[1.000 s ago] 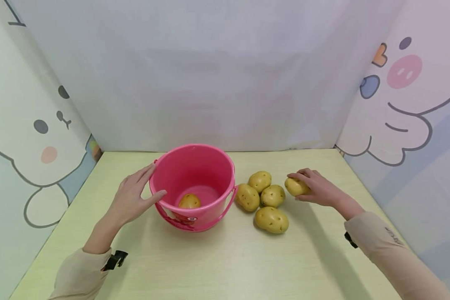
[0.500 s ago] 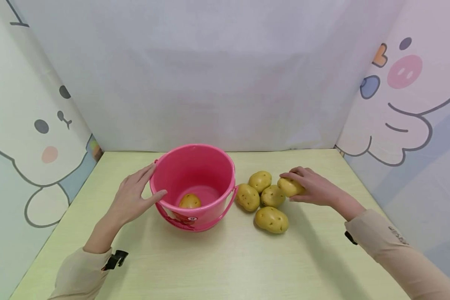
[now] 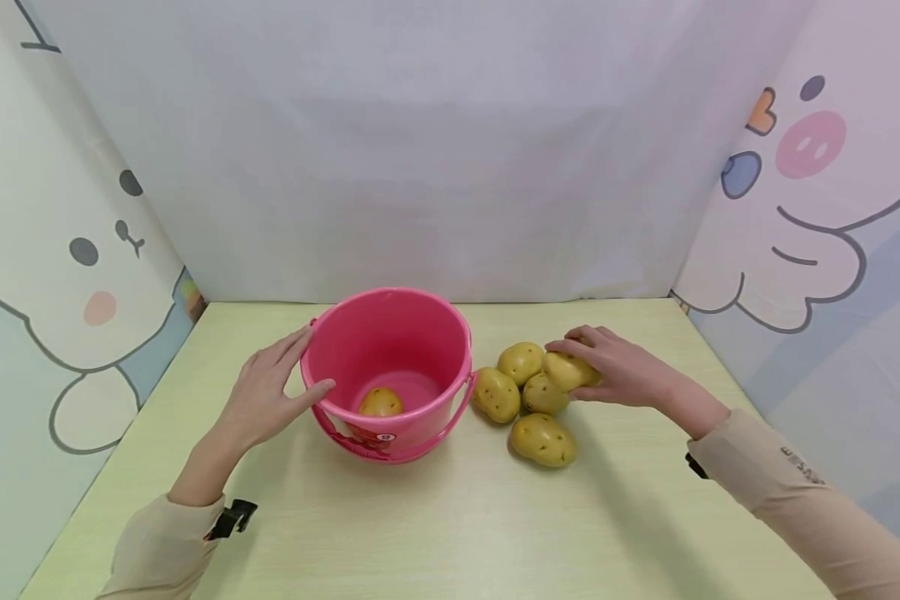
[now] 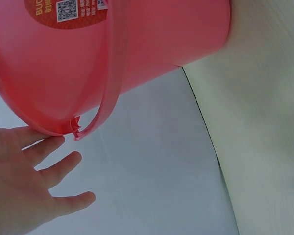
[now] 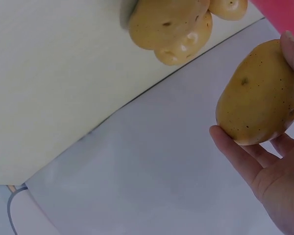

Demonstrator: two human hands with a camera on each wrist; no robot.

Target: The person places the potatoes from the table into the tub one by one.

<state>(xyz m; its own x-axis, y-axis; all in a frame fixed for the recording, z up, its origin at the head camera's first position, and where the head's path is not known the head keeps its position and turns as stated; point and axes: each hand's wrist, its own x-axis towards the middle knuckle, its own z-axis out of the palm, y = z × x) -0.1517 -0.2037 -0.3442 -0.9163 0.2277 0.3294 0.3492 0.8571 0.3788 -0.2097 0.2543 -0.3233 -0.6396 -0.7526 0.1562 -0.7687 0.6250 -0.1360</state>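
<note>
A pink bucket (image 3: 405,433) stands on the table with one potato (image 3: 380,402) at its bottom. My left hand (image 3: 270,392) rests on the bucket's left rim, thumb over the edge. In the left wrist view, the fingers of the left hand (image 4: 29,171) are spread and fairly straight, with fingertips right at the rim by the handle joint. My right hand (image 3: 622,367) grips a yellow potato (image 3: 567,372) between thumb and fingers, up off the table. In the right wrist view, the held potato (image 5: 257,93) shows dark specks.
Several potatoes lie right of the bucket: a left one (image 3: 497,395), a back one (image 3: 521,363), a front one (image 3: 543,440), and one (image 3: 543,395) partly behind the held potato. The bucket's handle (image 3: 461,412) hangs down in front. Cloth walls (image 3: 450,167) enclose the table (image 3: 435,533).
My right hand has moved left with its potato, which now overlaps the nearest potato of the group. The left hand and the bucket have stayed in place.
</note>
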